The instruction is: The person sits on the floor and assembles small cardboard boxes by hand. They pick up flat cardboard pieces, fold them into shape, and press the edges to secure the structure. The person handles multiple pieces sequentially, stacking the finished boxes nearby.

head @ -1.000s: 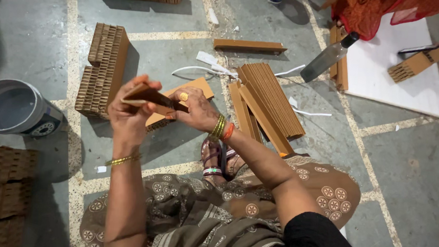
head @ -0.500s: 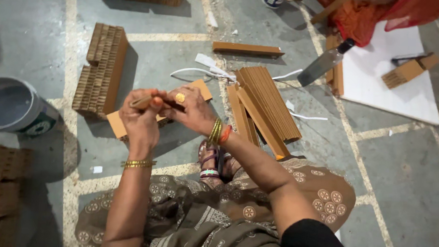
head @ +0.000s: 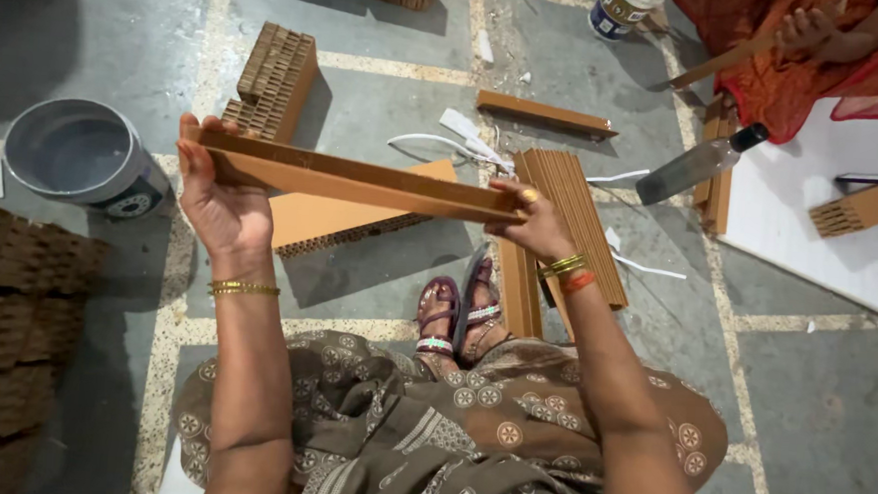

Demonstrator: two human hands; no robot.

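A long, narrow strip of brown corrugated cardboard (head: 348, 177) was held in the air above the grey stone floor (head: 831, 418), lying almost level and dipping a little toward the person's right. The left hand (head: 216, 200) gripped its left end, fingers curled over the top edge and palm behind the strip. The right hand (head: 533, 220) pinched the right end between thumb and fingers, closed around it.

Directly below the strip lay a flat orange-brown cardboard sheet (head: 345, 222) on the floor, and just to its right a stack of similar long brown cardboard strips (head: 565, 234), beside the person's sandalled feet (head: 461, 313). Past the left hand stood a block of brown honeycomb cardboard (head: 272, 83), and left of that a round grey bucket (head: 78, 158). A single short brown strip (head: 546, 112) lay farther off, near loose white plastic straps (head: 444, 142). A clear plastic bottle with a dark cap (head: 699, 162) lay at the edge of a white sheet (head: 820, 237), where another person in orange cloth (head: 789, 65) sat.
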